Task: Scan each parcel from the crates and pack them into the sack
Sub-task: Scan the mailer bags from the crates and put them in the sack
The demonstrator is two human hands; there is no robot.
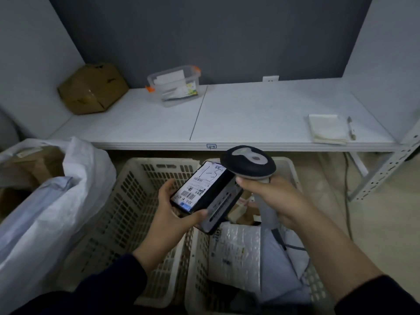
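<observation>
Parcel held under the scanner, above the crates.

A white sack (86,169) stands open at far left, beside the left crate (127,201). The left hand (170,212) curls its fingers (166,189) round a small dark parcel (200,185), label up. The scanner (248,161) head hangs just over the parcel's far end. The right hand (272,196) grips its handle above the right crate (193,269).

The parcel (223,189) is showing black, its white label (200,185) carrying striped barcodes, a black scrawl and a blue patch. The scanner (248,163) is looking near-black on top and pale grey down the handle. The crates (127,201) are showing off-white slotted grids, the sack (86,169) is gleaming white, and the cardboard box (93,88) is sitting brown.
</observation>
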